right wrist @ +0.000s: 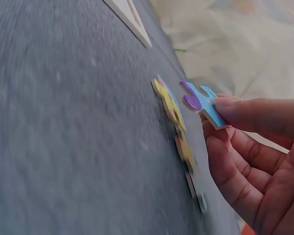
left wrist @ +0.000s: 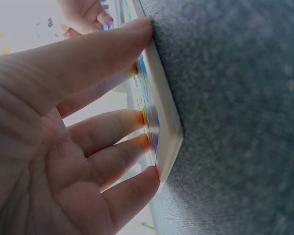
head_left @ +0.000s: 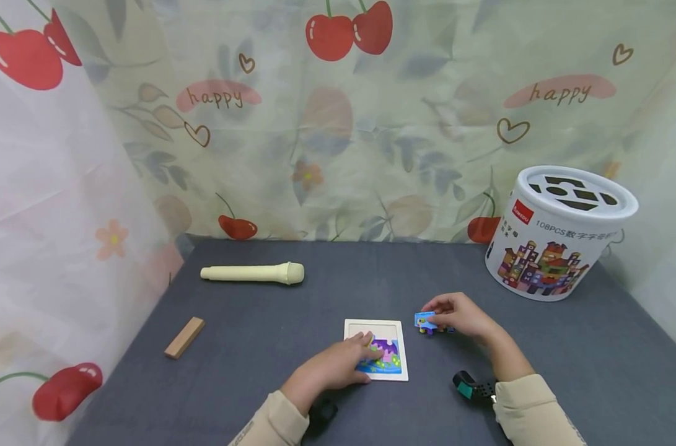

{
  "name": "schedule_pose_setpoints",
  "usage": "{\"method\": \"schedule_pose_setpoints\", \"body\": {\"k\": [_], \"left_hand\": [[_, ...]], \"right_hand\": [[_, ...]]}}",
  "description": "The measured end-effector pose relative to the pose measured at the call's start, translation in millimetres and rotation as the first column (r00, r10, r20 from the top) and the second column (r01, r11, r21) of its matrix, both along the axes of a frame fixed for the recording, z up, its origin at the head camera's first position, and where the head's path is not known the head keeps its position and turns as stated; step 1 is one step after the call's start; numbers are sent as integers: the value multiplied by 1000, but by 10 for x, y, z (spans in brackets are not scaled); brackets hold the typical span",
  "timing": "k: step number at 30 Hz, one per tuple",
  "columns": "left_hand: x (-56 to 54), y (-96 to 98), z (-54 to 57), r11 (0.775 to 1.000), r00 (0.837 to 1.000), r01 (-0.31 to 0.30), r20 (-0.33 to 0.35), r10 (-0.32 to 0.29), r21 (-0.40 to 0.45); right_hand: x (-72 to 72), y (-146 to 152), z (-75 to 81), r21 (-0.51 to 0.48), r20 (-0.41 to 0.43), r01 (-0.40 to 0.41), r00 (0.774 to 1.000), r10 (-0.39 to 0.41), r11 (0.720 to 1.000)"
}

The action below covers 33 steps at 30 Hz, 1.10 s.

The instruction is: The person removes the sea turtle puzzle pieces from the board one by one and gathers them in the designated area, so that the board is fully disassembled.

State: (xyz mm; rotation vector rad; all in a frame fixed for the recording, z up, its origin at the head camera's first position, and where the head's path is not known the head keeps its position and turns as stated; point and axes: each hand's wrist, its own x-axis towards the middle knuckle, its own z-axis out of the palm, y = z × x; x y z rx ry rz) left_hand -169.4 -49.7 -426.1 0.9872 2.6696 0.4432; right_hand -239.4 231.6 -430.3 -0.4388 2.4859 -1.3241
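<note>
My left hand [head_left: 338, 367] rests on a small jigsaw tray [head_left: 404, 367] with a pale wooden frame. In the left wrist view its fingertips press on the picture, and the thumb [left wrist: 112, 46] lies at the frame's edge. Purple, pink and blue pieces fill the tray's lower part, while its upper part shows bare wood. Right of the tray, my right hand [head_left: 465, 317] pinches a light-blue and purple puzzle piece [right wrist: 216, 113] between thumb and fingers, above the table. Several loose puzzle pieces [right wrist: 170, 108] lie in a row just beneath that hand.
A cream toy microphone [head_left: 252, 273] lies at the back left, with a wooden block [head_left: 184, 338] nearer the left edge. At the back right stands a white bucket [head_left: 544, 248] with shaped holes in its lid. Patterned cloth [head_left: 326, 186] hangs behind the dark table.
</note>
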Motion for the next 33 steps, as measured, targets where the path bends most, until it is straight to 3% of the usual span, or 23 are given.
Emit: {"method": "schedule_pose_setpoints", "body": {"k": [25,33], "left_hand": [[10,10,10,1000,1000,-11,16,11,-14],[15,-1,7,1000,1000,1,-4,-1,-2]], "right_hand": [[99,593,-61,23,40,135,990,-136,991],[129,698,-39,25,40,144,989,-145,989]]}}
